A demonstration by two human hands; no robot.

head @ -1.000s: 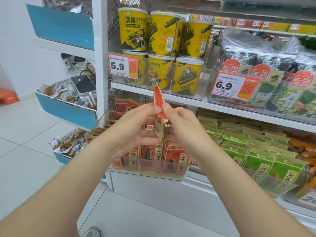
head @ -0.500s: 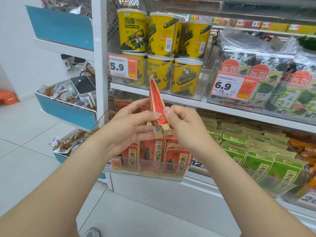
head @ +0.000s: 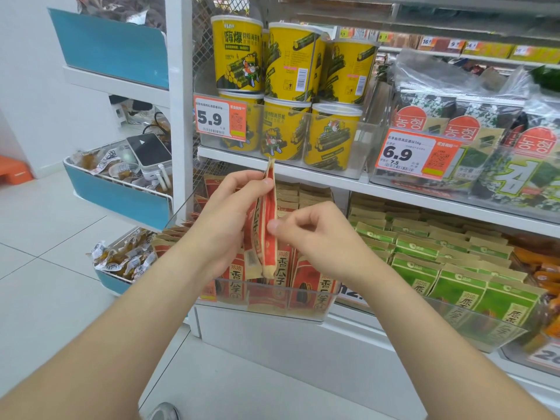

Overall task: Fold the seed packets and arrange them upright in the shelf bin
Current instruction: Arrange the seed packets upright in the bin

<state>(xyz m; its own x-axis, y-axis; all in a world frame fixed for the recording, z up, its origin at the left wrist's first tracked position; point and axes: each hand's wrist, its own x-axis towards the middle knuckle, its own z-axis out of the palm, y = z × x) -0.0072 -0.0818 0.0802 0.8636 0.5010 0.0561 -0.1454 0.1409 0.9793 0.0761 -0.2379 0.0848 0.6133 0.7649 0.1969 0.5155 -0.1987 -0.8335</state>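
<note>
Over the last second the red seed packet [head: 269, 237] had come down from in front of the yellow tubs [head: 281, 62] to hang just above the clear shelf bin [head: 272, 312], and the two hands had changed their hold. Where both had pinched it about its middle, the left hand [head: 230, 213] now wrapped the packet from behind, thumb pressed near its top edge. The right hand [head: 315, 234] had slid lower, fingers curled, and appeared to pinch the packet's near edge between thumb and forefinger. That suggested the creasing was nearly finished and the packet was about to be slotted in. It stood upright and edge-on to the camera, flattened thin, red on the face with a tan kraft strip along top and bottom; its printed front was mostly hidden by the left hand. Below it, the red packets [head: 315, 286] already in the bin stood upright in rows, with green packets [head: 454, 283] in the neighbouring bin.
</note>
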